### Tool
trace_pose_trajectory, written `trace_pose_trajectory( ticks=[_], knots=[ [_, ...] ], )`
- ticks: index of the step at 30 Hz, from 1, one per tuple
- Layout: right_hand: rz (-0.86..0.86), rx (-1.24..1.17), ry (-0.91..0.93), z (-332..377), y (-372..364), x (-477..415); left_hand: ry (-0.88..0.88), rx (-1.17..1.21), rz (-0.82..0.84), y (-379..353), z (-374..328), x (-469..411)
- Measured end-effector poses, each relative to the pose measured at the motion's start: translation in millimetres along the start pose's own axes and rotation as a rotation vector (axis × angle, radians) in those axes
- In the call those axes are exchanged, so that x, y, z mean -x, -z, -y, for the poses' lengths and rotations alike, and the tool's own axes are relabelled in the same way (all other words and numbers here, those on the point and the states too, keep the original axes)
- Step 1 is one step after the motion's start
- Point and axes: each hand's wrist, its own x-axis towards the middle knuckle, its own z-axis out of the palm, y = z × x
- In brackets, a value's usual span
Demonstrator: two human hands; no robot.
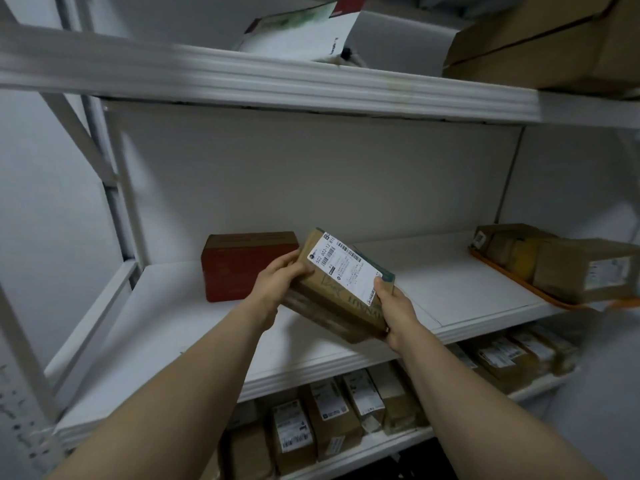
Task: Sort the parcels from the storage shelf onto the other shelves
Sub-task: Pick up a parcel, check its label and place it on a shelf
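The left hand [277, 276] and right hand [395, 306] clasp the tilted parcel [341, 285]. Slipping, it could knock the red box [242, 266] at 9 o'clock

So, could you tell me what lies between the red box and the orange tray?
Head view: only the brown parcel, gripped by the left hand and right hand beside the red box; the shelf towards the orange tray is bare.

The brown carton [554, 39] up top is cut off at the corner. The lower-shelf parcels [329, 407] are too blurred to read. The right hand [398, 310] hides its fingers under the held parcel [341, 296].
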Motion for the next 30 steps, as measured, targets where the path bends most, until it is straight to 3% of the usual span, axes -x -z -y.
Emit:
trace_pose_trajectory(
  ticks=[6,11,17,21,26,30],
  knots=[
    [0.082,0.051,-0.098,8,12,8,0.24,0.098,-0.099,-9,-6,-6],
    [0.165,-0.071,-0.288,8,29,5,0.384,0.11,-0.015,-15,-2,-19],
    [0.131,-0.178,-0.262,16,44,-3,0.459,-0.067,0.111,-34,-2,-39],
    [0.041,-0.219,-0.184,26,59,-18,0.431,-0.222,0.234,-55,-6,-62],
    [-0.167,-0.189,-0.196,46,86,-30,0.36,-0.141,0.349,-102,-4,-92],
    [-0.333,-0.1,-0.065,61,121,-52,0.311,-0.046,0.411,-163,2,-109]
  ],
)
